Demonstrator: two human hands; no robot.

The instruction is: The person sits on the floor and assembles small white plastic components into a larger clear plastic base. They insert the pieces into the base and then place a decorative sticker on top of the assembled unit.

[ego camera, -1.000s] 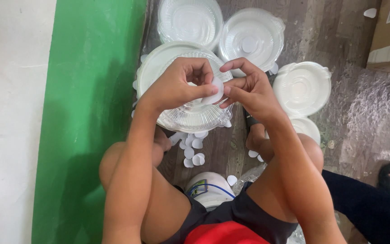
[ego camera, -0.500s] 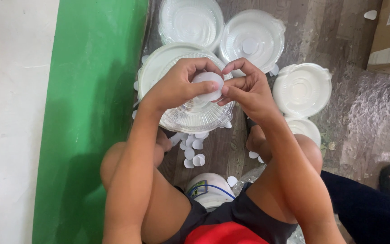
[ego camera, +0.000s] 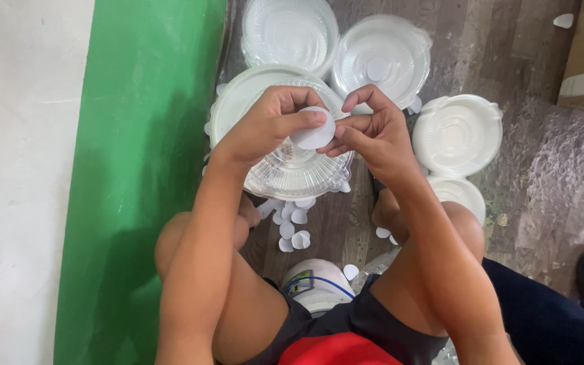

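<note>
- The floor (ego camera: 549, 176) is dark and worn, with a green strip (ego camera: 150, 176) along its left side.
- Round plastic lids and bowls lie on it: two clear lids (ego camera: 288, 30) at the far side, white bowls (ego camera: 457, 135) to the right.
- A clear ribbed lid (ego camera: 292, 176) sits in the middle, directly under both hands.
- The left hand (ego camera: 265, 128) curls over it, fingers (ego camera: 309, 116) narrowly pinched on a small white disc (ego camera: 313, 134).
- The right hand (ego camera: 373, 132) meets the disc from the right, fingers (ego camera: 346, 128) also closed on its edge; neither hand is nearer.
- The disc is round, held tilted above the lid's centre.
- Loose white discs (ego camera: 292, 226) lie scattered nearer, between the knees.
</note>
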